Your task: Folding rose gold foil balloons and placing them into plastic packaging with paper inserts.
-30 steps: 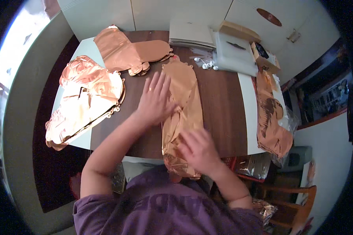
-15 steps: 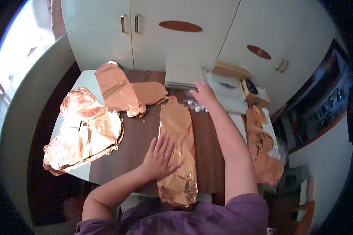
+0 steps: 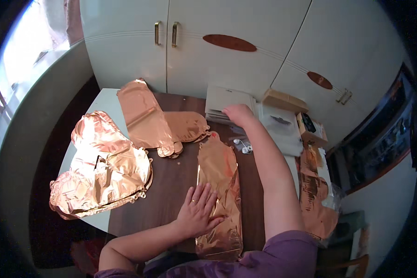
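Note:
My left hand (image 3: 198,213) lies flat, fingers stretched out, on a long rose-gold foil balloon (image 3: 217,160). This balloon is uninflated and lies lengthwise in front of me, its near end against my purple shirt. My right hand (image 3: 241,115) reaches to the far side of the table, fingers bent in at the right front corner of a stack of pale flat sheets (image 3: 226,96). The fingertips pinch at the stack's edge; how many sheets they take in is hidden. White spools (image 3: 246,149) of ribbon or thread lie beside my right forearm.
Flat foil balloons (image 3: 111,162) are piled on the left, with more foil balloons (image 3: 146,118) behind. Clear plastic packaging (image 3: 282,127), a cardboard box (image 3: 312,129) and further foil pieces (image 3: 312,199) line the right side. White cabinets (image 3: 227,65) stand behind the table (image 3: 171,180).
My right hand has gone from spread fingers beside the stack to bent fingers at its corner. My left hand stays flat on the balloon. The whole view has shifted slightly.

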`<act>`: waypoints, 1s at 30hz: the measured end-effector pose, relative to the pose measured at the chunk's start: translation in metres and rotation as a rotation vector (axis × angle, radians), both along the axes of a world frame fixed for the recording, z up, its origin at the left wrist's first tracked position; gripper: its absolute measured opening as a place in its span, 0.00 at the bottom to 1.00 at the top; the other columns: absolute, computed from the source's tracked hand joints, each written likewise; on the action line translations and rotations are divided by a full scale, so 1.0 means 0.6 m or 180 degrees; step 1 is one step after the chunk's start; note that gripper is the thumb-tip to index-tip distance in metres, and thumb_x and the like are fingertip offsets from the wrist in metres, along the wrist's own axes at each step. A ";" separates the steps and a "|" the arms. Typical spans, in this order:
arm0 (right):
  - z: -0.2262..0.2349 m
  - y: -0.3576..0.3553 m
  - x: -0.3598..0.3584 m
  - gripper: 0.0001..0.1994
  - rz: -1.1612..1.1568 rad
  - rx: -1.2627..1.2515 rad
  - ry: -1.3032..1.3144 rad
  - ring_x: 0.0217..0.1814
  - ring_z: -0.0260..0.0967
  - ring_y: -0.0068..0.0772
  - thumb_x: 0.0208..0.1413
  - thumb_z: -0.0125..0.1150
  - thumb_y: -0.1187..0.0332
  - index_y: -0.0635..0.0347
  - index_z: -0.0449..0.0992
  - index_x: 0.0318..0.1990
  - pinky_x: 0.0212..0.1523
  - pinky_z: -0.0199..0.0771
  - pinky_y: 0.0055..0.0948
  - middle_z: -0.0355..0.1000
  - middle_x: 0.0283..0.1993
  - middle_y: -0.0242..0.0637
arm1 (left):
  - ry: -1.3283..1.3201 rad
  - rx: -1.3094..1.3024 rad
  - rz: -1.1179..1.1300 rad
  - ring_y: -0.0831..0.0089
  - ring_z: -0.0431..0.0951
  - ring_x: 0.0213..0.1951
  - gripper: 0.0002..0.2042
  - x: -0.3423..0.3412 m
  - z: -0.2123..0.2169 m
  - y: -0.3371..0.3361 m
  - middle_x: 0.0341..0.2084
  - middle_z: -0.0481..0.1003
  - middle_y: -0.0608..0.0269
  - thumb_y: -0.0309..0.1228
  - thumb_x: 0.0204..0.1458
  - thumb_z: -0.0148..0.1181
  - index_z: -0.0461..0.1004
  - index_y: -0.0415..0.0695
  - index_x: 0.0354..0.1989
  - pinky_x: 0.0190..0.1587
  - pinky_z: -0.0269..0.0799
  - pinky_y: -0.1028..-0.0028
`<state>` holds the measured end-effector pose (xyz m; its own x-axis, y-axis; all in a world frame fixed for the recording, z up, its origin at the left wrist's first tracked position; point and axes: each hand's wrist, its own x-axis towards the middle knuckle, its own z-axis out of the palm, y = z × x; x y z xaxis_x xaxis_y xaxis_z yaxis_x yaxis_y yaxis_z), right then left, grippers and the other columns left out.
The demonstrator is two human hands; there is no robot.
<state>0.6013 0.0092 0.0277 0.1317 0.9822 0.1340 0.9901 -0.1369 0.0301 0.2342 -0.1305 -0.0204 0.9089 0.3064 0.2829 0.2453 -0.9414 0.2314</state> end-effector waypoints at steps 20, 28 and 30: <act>0.019 -0.471 -0.316 0.11 -0.1343 0.1708 0.6203 0.27 0.77 0.29 0.58 0.57 0.71 0.64 0.70 0.47 0.27 0.81 0.28 0.77 0.33 0.39 | -0.1044 -0.1117 0.0843 0.42 0.58 0.63 0.25 -0.048 0.025 0.032 0.60 0.59 0.37 0.26 0.48 0.54 0.61 0.36 0.57 0.65 0.50 0.49; 0.016 -0.572 -0.359 0.18 -0.1750 -0.0056 0.4814 0.21 0.73 0.24 0.64 0.55 0.59 0.69 0.74 0.47 0.22 0.73 0.21 0.78 0.41 0.46 | -0.0114 -0.0354 -0.0466 0.47 0.59 0.64 0.27 -0.097 0.056 -0.006 0.60 0.63 0.48 0.40 0.51 0.60 0.65 0.45 0.59 0.67 0.49 0.53; 0.017 -0.607 -0.355 0.26 -0.0754 0.0170 0.2626 0.41 0.74 0.39 0.54 0.65 0.52 0.67 0.75 0.50 0.42 0.75 0.34 0.74 0.49 0.51 | -0.0112 -0.0397 -0.0648 0.48 0.58 0.64 0.27 -0.093 0.020 0.009 0.60 0.63 0.49 0.39 0.51 0.61 0.65 0.45 0.59 0.68 0.49 0.53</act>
